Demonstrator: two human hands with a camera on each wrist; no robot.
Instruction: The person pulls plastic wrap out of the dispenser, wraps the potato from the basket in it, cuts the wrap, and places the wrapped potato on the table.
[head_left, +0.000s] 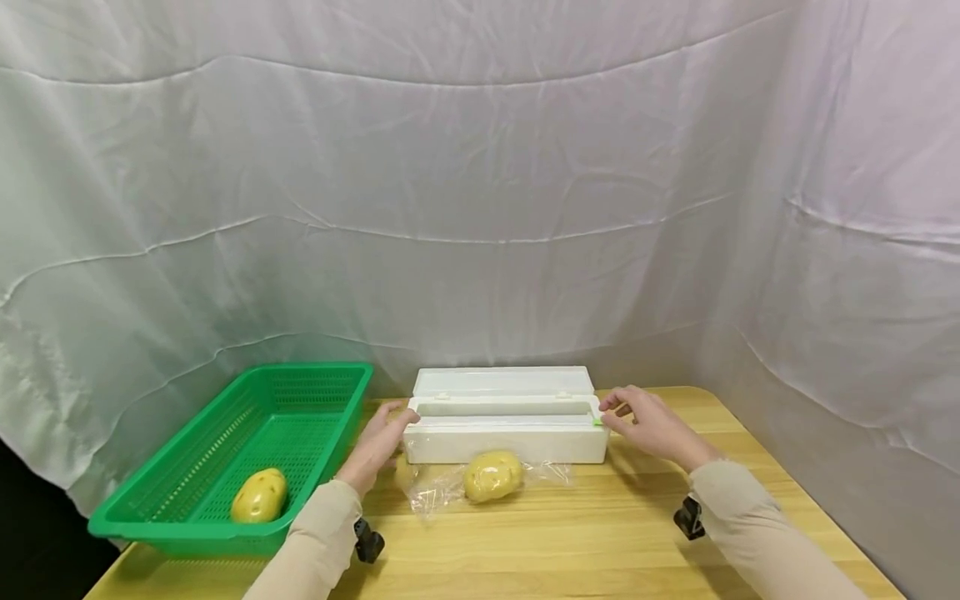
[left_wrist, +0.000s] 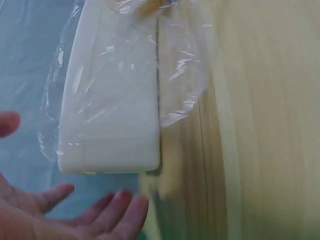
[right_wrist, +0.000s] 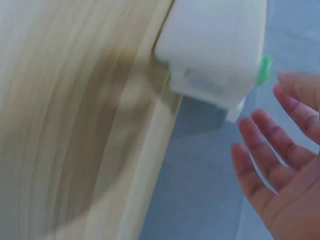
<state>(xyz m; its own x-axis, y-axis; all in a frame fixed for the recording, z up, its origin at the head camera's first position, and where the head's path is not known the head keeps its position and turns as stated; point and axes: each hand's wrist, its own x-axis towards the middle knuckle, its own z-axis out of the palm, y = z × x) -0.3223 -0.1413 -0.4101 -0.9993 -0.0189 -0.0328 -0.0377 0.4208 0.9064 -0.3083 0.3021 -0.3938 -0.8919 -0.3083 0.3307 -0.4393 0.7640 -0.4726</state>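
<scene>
A long white cling film dispenser (head_left: 510, 447) stands with its lid (head_left: 504, 381) raised at the back. A small green slider (head_left: 597, 422) sits at its right end. In front of the box lies a potato (head_left: 492, 476) with clear plastic film (head_left: 438, 493) over and around it. My left hand (head_left: 378, 440) is beside the box's left end, and the left wrist view shows its fingers (left_wrist: 115, 212) loosely extended, holding nothing. Close to the green slider, my right hand (head_left: 651, 423) has loosely bent fingers; the right wrist view shows a gap between them and the box.
To the left stands a green perforated basket (head_left: 352, 433) with a second potato (head_left: 259, 496) inside. The wooden table (head_left: 570, 550) extends forward and right of the box. A grey curtain (head_left: 495, 208) hangs behind and along the right side.
</scene>
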